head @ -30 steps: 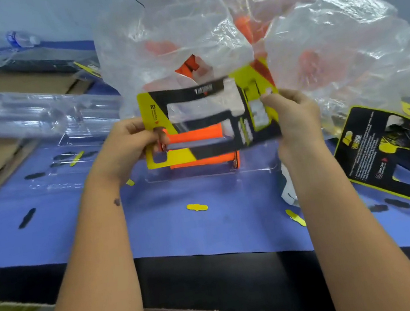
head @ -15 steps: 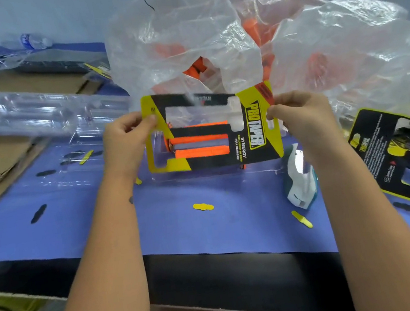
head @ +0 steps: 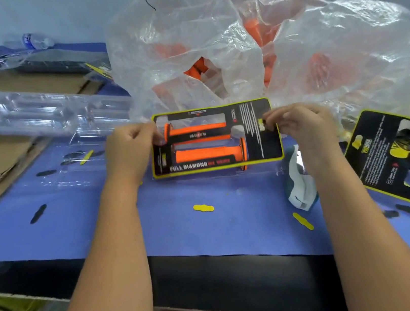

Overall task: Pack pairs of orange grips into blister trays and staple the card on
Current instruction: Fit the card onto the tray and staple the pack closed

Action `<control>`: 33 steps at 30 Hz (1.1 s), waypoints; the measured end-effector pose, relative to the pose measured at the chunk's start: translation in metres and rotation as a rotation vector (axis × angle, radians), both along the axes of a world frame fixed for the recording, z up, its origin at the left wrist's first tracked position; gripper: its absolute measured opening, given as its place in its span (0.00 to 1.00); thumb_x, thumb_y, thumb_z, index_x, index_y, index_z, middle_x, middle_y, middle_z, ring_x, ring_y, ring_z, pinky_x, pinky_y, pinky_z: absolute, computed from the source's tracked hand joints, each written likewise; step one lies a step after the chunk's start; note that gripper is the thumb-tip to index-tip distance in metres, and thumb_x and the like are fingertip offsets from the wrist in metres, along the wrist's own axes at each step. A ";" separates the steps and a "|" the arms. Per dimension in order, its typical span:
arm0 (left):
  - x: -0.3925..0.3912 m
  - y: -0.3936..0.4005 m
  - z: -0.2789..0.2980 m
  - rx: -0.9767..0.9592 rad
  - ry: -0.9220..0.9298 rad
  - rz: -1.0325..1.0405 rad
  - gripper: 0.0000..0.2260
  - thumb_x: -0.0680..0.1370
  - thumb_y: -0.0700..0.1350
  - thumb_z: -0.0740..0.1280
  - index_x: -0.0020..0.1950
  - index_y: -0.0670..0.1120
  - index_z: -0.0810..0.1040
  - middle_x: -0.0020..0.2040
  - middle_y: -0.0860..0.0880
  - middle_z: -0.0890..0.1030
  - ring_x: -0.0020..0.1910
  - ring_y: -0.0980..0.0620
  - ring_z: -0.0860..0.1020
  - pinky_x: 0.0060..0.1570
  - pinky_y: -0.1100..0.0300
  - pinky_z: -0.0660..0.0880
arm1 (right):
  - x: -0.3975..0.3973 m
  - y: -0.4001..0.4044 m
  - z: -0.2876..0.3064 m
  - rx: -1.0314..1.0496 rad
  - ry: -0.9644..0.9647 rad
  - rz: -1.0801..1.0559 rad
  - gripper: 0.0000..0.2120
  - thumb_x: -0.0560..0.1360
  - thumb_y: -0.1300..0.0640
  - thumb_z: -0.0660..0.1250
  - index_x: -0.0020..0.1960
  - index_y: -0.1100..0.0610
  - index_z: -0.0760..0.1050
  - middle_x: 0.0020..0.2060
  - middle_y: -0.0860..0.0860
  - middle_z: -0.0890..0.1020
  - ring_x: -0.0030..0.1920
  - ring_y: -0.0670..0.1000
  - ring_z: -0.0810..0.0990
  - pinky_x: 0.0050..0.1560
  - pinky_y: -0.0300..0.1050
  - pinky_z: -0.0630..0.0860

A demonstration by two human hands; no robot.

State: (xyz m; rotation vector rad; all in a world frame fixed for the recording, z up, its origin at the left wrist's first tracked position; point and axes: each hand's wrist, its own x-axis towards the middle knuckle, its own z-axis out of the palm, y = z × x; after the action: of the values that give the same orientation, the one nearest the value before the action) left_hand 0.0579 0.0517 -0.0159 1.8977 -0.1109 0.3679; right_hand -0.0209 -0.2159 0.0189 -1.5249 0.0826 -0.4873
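Blue matting covers the desk [head: 210, 234], with a big clear bag of grips [head: 209, 48] at twelve o'clock. Centre, the card [head: 261, 131] lies over the blister tray [head: 228, 175], two orange grips [head: 206, 152] showing through its windows. My left hand [head: 128, 148] pinches the card's nine o'clock edge, my right hand [head: 300, 122] its three o'clock edge. If I release unevenly, I judge the card skews off the tray and the staple misses. The stapler [head: 300, 183] waits at four o'clock.
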 end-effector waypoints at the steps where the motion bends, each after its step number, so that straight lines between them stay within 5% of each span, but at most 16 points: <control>1: 0.001 -0.002 -0.003 0.073 -0.008 0.023 0.14 0.70 0.53 0.61 0.29 0.49 0.81 0.30 0.55 0.81 0.35 0.57 0.77 0.44 0.54 0.73 | 0.000 0.000 -0.002 -0.033 0.024 -0.023 0.10 0.68 0.65 0.61 0.35 0.63 0.81 0.35 0.58 0.82 0.36 0.51 0.79 0.40 0.39 0.76; 5: 0.006 -0.006 -0.010 0.226 -0.105 0.099 0.17 0.71 0.57 0.60 0.30 0.47 0.73 0.27 0.51 0.73 0.33 0.51 0.70 0.34 0.54 0.66 | -0.001 0.000 -0.010 -0.256 0.061 -0.089 0.08 0.74 0.64 0.69 0.35 0.61 0.79 0.26 0.44 0.78 0.28 0.40 0.74 0.30 0.31 0.69; 10: 0.002 -0.012 -0.009 0.186 -0.123 -0.016 0.14 0.72 0.55 0.65 0.54 0.50 0.77 0.51 0.51 0.79 0.55 0.51 0.75 0.55 0.54 0.72 | -0.001 -0.004 -0.018 -0.406 0.073 -0.170 0.08 0.71 0.57 0.75 0.35 0.50 0.78 0.28 0.42 0.76 0.28 0.40 0.71 0.31 0.29 0.67; 14: -0.003 -0.021 -0.012 0.477 -0.096 -0.088 0.29 0.70 0.61 0.63 0.69 0.51 0.71 0.62 0.47 0.77 0.63 0.47 0.73 0.63 0.50 0.68 | -0.001 -0.004 -0.023 -0.601 0.133 -0.293 0.07 0.71 0.51 0.74 0.41 0.49 0.76 0.44 0.47 0.76 0.38 0.43 0.72 0.42 0.39 0.69; 17: -0.003 -0.024 -0.010 0.521 -0.094 -0.099 0.32 0.71 0.63 0.61 0.72 0.50 0.67 0.64 0.46 0.76 0.64 0.45 0.72 0.64 0.49 0.68 | 0.001 -0.005 -0.023 -0.650 0.293 -0.344 0.14 0.73 0.45 0.70 0.51 0.52 0.73 0.51 0.50 0.77 0.49 0.49 0.77 0.48 0.47 0.72; 22: -0.006 -0.024 -0.012 0.624 -0.123 -0.118 0.41 0.66 0.70 0.66 0.75 0.55 0.60 0.66 0.48 0.74 0.66 0.46 0.70 0.66 0.49 0.63 | 0.004 0.005 -0.017 -0.691 0.437 -0.236 0.26 0.75 0.40 0.64 0.65 0.56 0.71 0.45 0.48 0.78 0.52 0.54 0.77 0.47 0.48 0.70; 24: -0.008 -0.023 -0.012 0.614 -0.124 -0.144 0.50 0.59 0.71 0.73 0.76 0.58 0.57 0.68 0.48 0.73 0.67 0.45 0.69 0.67 0.48 0.62 | 0.007 0.009 -0.012 -0.593 0.426 -0.233 0.25 0.75 0.45 0.69 0.67 0.56 0.70 0.40 0.45 0.76 0.49 0.54 0.78 0.47 0.49 0.73; 26: -0.009 -0.020 -0.011 0.579 -0.122 -0.154 0.54 0.56 0.69 0.76 0.76 0.61 0.54 0.69 0.48 0.71 0.69 0.44 0.68 0.68 0.48 0.61 | 0.006 0.008 -0.008 -0.280 0.383 -0.191 0.25 0.74 0.56 0.72 0.69 0.60 0.70 0.37 0.46 0.77 0.43 0.52 0.80 0.46 0.48 0.78; 29: -0.011 -0.022 -0.010 0.523 -0.114 -0.176 0.56 0.56 0.66 0.79 0.76 0.63 0.52 0.69 0.48 0.70 0.69 0.45 0.67 0.67 0.48 0.62 | 0.002 0.003 -0.005 0.017 0.317 0.007 0.09 0.74 0.70 0.66 0.52 0.64 0.78 0.26 0.47 0.79 0.27 0.47 0.78 0.28 0.39 0.75; 33: -0.012 -0.027 -0.010 0.549 -0.157 -0.199 0.55 0.57 0.65 0.79 0.77 0.62 0.52 0.68 0.47 0.72 0.68 0.45 0.68 0.68 0.47 0.62 | -0.002 0.005 -0.004 0.081 0.245 0.093 0.10 0.75 0.68 0.66 0.51 0.55 0.78 0.38 0.51 0.85 0.35 0.51 0.83 0.34 0.49 0.82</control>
State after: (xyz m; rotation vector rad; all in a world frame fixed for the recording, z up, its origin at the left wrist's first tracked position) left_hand 0.0462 0.0242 -0.0257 2.3682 -0.5485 0.3744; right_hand -0.0226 -0.2112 0.0152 -1.4959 0.2184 -0.2192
